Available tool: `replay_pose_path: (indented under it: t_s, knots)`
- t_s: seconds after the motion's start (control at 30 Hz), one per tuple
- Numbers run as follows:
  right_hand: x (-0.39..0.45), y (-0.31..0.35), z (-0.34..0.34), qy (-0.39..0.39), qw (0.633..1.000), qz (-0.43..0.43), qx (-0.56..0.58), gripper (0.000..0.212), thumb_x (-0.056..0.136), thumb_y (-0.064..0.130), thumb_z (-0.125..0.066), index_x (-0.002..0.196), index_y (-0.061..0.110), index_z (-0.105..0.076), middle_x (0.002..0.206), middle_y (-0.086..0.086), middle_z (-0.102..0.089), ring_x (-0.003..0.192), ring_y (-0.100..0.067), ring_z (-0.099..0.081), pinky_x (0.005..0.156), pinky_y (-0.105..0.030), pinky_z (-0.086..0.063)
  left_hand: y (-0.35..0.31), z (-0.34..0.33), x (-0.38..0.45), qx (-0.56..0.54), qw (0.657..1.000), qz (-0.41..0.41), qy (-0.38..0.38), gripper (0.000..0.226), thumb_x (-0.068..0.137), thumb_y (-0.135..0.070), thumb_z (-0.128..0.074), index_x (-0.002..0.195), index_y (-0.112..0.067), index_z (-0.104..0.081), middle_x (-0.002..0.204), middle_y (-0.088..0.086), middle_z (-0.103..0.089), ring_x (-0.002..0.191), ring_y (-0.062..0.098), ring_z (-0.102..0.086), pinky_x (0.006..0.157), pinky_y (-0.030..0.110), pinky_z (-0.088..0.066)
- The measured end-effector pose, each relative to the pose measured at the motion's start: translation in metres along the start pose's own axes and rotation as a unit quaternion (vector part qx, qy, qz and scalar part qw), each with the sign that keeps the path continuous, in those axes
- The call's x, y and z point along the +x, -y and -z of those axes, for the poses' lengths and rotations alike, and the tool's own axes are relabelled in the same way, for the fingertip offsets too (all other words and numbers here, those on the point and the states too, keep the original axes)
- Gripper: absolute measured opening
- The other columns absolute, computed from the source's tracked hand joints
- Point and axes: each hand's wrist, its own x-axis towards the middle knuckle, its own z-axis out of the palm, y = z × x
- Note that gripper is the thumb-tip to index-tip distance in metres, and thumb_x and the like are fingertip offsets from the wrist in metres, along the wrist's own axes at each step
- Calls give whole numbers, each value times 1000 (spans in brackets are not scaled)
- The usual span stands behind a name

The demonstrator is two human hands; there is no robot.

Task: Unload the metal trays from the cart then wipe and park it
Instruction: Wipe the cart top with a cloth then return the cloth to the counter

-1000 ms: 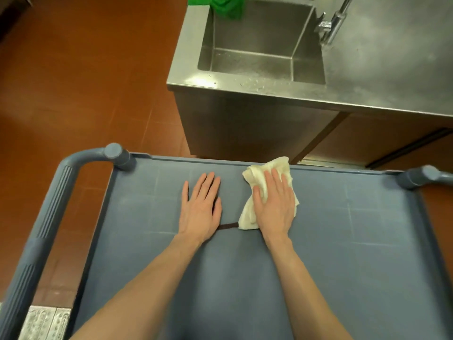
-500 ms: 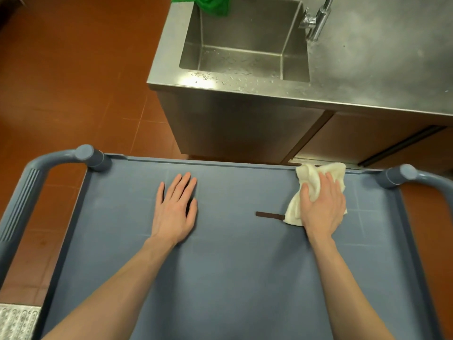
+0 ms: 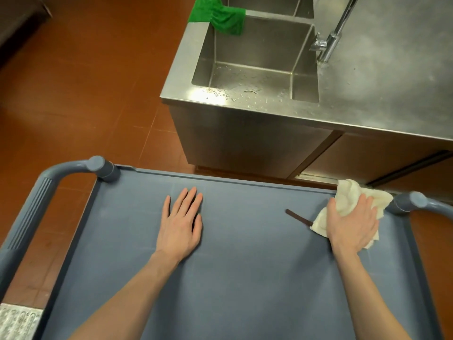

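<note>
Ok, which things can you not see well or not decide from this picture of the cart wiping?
All in the head view:
- Dark strip: its right end lies under the white cloth; too small to identify.
- White cloth: partly covered by the right hand, which presses on it.
- Cart: the near end, any lower shelves and the wheels are out of frame or hidden by the top.
- Faucet: its top is cut off by the upper edge.
- Metal trays: none in view.

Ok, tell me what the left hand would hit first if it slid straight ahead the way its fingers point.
The left hand lies flat on the cart top, fingers pointing toward the far edge. Sliding straight on, it would likely meet the cart's raised far rim first; nothing lies on the surface between.
</note>
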Motion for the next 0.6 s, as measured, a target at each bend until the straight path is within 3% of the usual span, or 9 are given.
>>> replay_pose_path:
  t_s: [0.17, 0.27, 0.33, 0.4, 0.5, 0.6]
  knots:
    - [-21, 11, -6, -3, 999, 24, 33, 32, 98, 25, -59, 126, 11, -54, 117, -21, -65, 107, -46, -60, 92, -55, -52, 3, -4, -1, 10, 1000, -4, -1, 58, 104, -31, -40, 161, -18, -45, 171, 2, -36, 159, 25, -30, 129, 59, -17]
    - [-58, 36, -8, 18, 994, 60, 92, 17, 101, 23, -55, 115, 34, -55, 94, 1, -64, 87, -26, -64, 76, -37, -51, 1, -4, 0, 13, 1000, -3, 11, 58, 105, -32, -38, 161, -19, -44, 171, 2, -37, 159, 25, -30, 129, 59, -17]
    - [-85, 60, -5, 47, 984, 52, 162, 26, 104, 32, -51, 110, 57, -56, 90, 18, -63, 83, -4, -62, 77, -24, -45, -1, -1, 0, 8, 1000, 1, 23, 58, 105, -33, -37, 160, -19, -46, 170, 2, -38, 159, 25, -31, 129, 59, -18]
    - [-113, 82, 0, 97, 963, 18, 249, 25, 106, 42, -51, 118, 64, -57, 101, 24, -67, 92, -1, -61, 86, -21, -44, -5, 4, 0, -10, 999, 14, 32, 58, 105, -33, -34, 159, -18, -47, 169, 2, -39, 159, 25, -30, 129, 58, -18]
    - [-148, 110, 11, 181, 892, -61, 411, 24, 104, 34, -62, 121, 52, -62, 109, 24, -71, 103, -6, -68, 85, -26, -56, -12, 15, 2, -67, 996, 38, 50, 57, 108, -34, -31, 160, -15, -46, 171, 3, -36, 161, 24, -26, 132, 51, -16]
    - [-169, 133, 26, 234, 756, -190, 581, 23, 105, 21, -64, 124, 32, -68, 116, 7, -77, 112, -18, -73, 84, -32, -59, -24, 29, -2, -182, 979, 79, 38, 50, 113, -31, -39, 160, -14, -45, 170, 1, -36, 160, 20, -27, 131, 39, -21]
